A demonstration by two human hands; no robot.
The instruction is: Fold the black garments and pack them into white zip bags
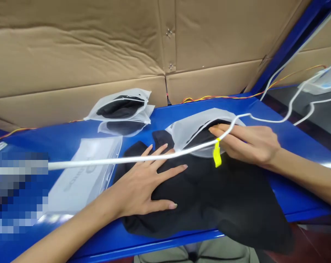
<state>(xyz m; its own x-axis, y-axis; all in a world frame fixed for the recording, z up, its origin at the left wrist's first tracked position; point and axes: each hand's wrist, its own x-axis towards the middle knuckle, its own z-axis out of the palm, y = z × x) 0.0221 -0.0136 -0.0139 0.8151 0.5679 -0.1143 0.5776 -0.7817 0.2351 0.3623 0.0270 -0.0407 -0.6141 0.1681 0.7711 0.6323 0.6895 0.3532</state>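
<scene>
My left hand (139, 184) lies flat with its fingers spread, pressing on a black cloth garment (198, 197). The garment stretches across the blue table and hangs over its front edge. Beyond it rests a frosted plastic bag (193, 126), its mouth parted to show black fabric inside. At that mouth, my right hand (250, 144) has its fingers together around the bag's edge; the thumb is mostly hidden. A white cable (143, 158) with a yellow tag (217, 155) runs across the view in front of both hands.
Two more frosted bags (118, 106) with black contents stand at the back of the blue table (160, 117). A flat printed plastic bag (83, 171) lies at left. Brown cardboard (99, 47) walls the back, with twisted red-yellow wires (209, 97) along its foot. A clear container (323, 82) sits far right.
</scene>
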